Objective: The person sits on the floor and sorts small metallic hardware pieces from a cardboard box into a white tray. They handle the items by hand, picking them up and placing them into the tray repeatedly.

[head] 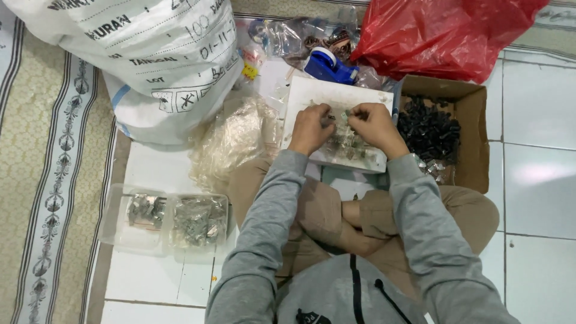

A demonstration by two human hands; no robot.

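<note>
Two hands work at a white board (336, 96) just above the frame's center, where a person in a grey hoodie sits cross-legged on a tiled floor. The left hand (309, 129) and right hand (375, 126) sit close together, fingers curled and pinched on small metal parts (347, 144) heaped on the board; what each fingertip grips is too small to tell. Right of the board, a cardboard box (471, 138) holds black pieces (429, 129). At lower left, two clear tubs (165, 222) contain more metal parts. A white sack (138, 54) fills the upper left, a red bag (444, 33) the upper right, a blue tape dispenser (329, 65) between them.
</note>
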